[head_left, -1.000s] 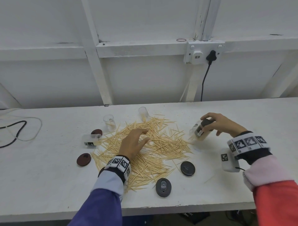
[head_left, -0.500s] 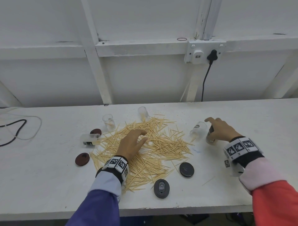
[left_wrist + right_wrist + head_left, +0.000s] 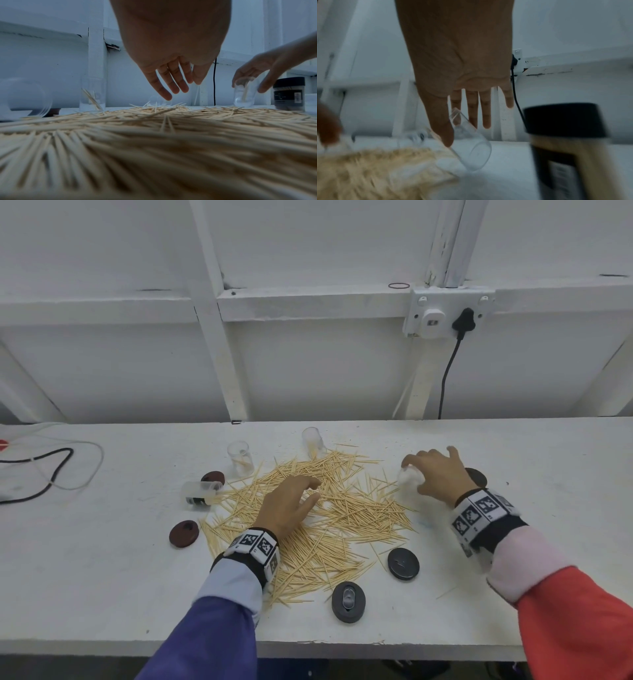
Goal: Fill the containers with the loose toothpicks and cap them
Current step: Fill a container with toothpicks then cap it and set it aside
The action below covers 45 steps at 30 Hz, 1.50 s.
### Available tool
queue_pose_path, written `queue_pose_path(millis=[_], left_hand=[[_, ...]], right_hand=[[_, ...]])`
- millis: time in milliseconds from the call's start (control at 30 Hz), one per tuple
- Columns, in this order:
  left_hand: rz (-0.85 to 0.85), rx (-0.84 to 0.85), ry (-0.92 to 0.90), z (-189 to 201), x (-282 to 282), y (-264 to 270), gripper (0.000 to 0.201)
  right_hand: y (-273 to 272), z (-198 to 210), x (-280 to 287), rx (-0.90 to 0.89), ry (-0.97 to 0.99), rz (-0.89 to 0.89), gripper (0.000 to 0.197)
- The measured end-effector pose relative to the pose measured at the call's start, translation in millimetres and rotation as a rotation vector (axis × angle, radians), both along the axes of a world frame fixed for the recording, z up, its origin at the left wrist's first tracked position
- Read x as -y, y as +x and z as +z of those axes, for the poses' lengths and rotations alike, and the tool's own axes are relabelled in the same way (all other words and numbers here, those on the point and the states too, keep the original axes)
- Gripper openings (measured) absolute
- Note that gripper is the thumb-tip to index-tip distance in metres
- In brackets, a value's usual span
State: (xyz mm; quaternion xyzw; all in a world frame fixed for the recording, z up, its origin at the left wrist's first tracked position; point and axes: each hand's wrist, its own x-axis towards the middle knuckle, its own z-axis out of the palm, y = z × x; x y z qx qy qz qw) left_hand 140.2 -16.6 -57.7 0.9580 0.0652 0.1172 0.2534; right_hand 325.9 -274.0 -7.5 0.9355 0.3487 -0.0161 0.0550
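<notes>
- Now that the capped container, full of toothpicks and a second ago still in the right hand, stands on the table just behind that hand's wrist, one unit of the task looks finished.
- The right hand has moved left to a clear, tilted container at the right edge of the toothpick pile. Thumb and fingers straddle its mouth, spread and nearly straight, so the grip is loose at best; whether they truly pinch it I cannot tell, as the wrist view is blurred.
- The left hand hovers over the pile as before, fingers relaxed and pointing down, holding nothing.
- Judged from this, the next cycle is starting: an empty container is being picked while the left hand is placed to gather sticks.
- Left to do:
  - two upright open containers at the far side, each with only a few sticks;
  - one container lying on its side at the left;
  - loose caps: two dark red at the left, two black at the near edge.
</notes>
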Motion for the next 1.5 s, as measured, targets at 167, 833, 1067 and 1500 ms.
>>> queue_pose_path(millis=[167,833,1067,1500], left_hand=[[-0.002,-0.005,0.021,3,1,-1,0.031],[-0.036,0.057,-0.263,14,-45,-31,0.062],[0.061,0.111,-0.165,6,-52,-21,0.05],[0.041,0.055,-0.134,-4,-44,-14,0.053]], right_hand=[[-11,20,-18,-0.421,0.429,-0.1,0.048],[-93,26,-141,-0.791,0.491,0.164,0.057],[-73,-2,-113,-0.426,-0.171,-0.074,0.085],[-77,-28,-97,-0.442,0.126,-0.049,0.071]])
